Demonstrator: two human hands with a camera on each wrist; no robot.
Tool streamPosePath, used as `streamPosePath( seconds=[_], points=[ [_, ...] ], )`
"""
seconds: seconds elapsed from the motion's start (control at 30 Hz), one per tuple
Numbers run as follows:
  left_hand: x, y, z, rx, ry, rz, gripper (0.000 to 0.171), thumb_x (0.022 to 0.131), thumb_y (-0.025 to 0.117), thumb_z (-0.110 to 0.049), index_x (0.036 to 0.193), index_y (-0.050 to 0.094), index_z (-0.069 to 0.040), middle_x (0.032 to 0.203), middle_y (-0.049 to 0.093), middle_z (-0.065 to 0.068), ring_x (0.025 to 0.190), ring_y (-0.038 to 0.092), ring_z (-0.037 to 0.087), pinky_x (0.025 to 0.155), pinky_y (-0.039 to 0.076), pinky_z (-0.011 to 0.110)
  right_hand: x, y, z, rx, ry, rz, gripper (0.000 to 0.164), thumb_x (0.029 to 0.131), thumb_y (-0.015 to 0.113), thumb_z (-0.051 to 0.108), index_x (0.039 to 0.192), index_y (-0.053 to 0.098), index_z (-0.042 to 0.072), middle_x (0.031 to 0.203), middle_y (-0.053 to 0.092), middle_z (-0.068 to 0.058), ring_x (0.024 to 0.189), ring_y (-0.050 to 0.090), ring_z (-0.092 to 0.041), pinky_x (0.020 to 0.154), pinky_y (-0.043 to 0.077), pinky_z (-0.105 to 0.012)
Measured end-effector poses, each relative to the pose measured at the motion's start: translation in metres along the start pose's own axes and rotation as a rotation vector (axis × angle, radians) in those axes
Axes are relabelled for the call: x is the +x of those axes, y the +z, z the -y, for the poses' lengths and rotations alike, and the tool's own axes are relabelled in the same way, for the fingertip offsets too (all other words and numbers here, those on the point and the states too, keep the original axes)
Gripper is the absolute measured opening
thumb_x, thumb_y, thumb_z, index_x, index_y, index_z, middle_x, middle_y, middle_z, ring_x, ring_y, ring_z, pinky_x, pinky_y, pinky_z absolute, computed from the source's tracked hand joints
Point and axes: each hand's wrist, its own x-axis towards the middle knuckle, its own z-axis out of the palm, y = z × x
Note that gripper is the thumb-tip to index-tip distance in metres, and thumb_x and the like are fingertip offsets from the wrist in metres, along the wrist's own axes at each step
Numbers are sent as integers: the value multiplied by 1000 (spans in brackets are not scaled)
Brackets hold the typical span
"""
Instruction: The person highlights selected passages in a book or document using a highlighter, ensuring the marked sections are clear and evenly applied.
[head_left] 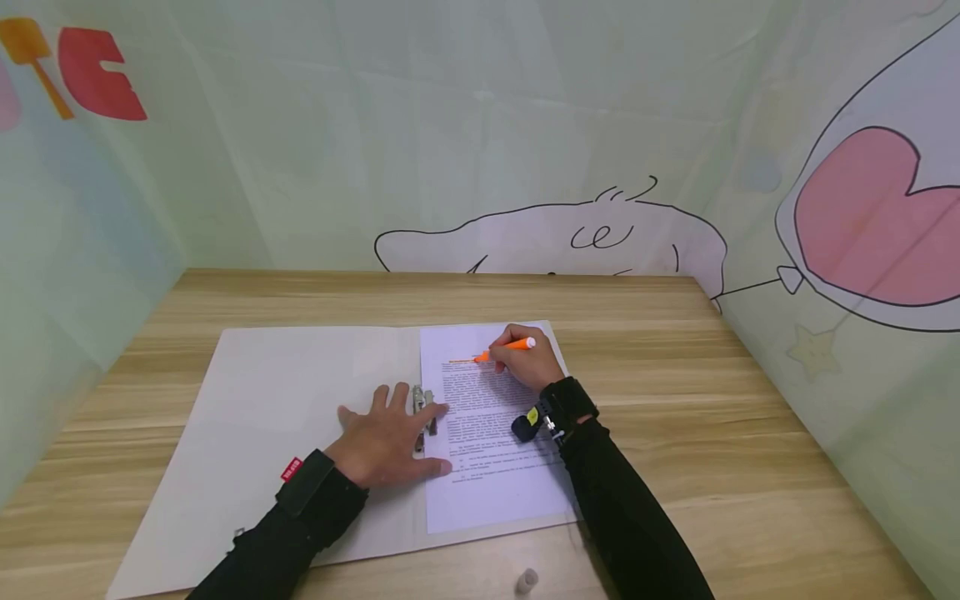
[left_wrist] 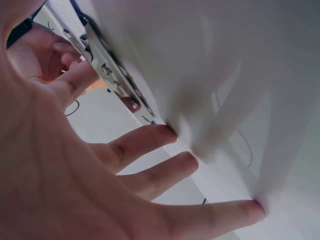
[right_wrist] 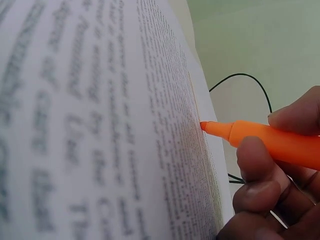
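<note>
My right hand (head_left: pixel 527 363) pinches an orange highlighter (head_left: pixel 517 344) near the top of a printed sheet (head_left: pixel 480 500). In the right wrist view the highlighter's tip (right_wrist: pixel 205 126) touches the page, where a thin orange line runs along the text. The sheet lies on the right side of an open white binder (head_left: pixel 277 400). My left hand (head_left: pixel 386 442) rests with spread fingers across the binder's metal clip (head_left: pixel 420 400); its thumb and index finger reach the page's left edge. In the left wrist view, the fingertips (left_wrist: pixel 187 161) press on the white cover.
A small greyish cap (head_left: pixel 527 581) lies on the wooden table (head_left: pixel 675 417) near its front edge, below the binder. Pale fabric walls (head_left: pixel 480 133) with cartoon prints enclose the table at the back and sides.
</note>
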Motion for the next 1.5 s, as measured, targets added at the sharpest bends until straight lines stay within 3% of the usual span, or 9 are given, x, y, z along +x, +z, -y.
streamPosePath(
  seconds=[0.37,0.6,0.97,1.5],
  points=[
    [-1,1,1,-8,2,-6,83,73,73,-67,143,52,-29,133,47,21,117,45,43,82,38,86,1,-1,-3,14,-14,-4,11,84,66,6,73,68,7,62,64,-11,58,52,-18,51,38,-25],
    [0,1,1,-10,2,-3,83,73,73,-68,143,52,-30,134,47,21,118,45,43,83,37,87,2,-3,-3,9,-13,-4,11,84,68,7,73,67,7,59,63,-6,57,47,-17,48,29,-25],
    [0,2,1,-3,3,-6,83,73,73,-69,143,52,-30,133,48,21,117,45,43,82,37,86,1,-4,-4,6,-27,-9,11,84,69,4,74,66,6,59,63,-8,68,56,-20,60,38,-29],
    [-1,1,2,-5,6,-7,83,73,73,-68,144,52,-31,135,48,20,118,45,43,84,37,86,4,-6,-8,-13,-70,-19,14,84,68,3,70,63,7,56,60,-6,57,51,-17,50,30,-24]
  ],
)
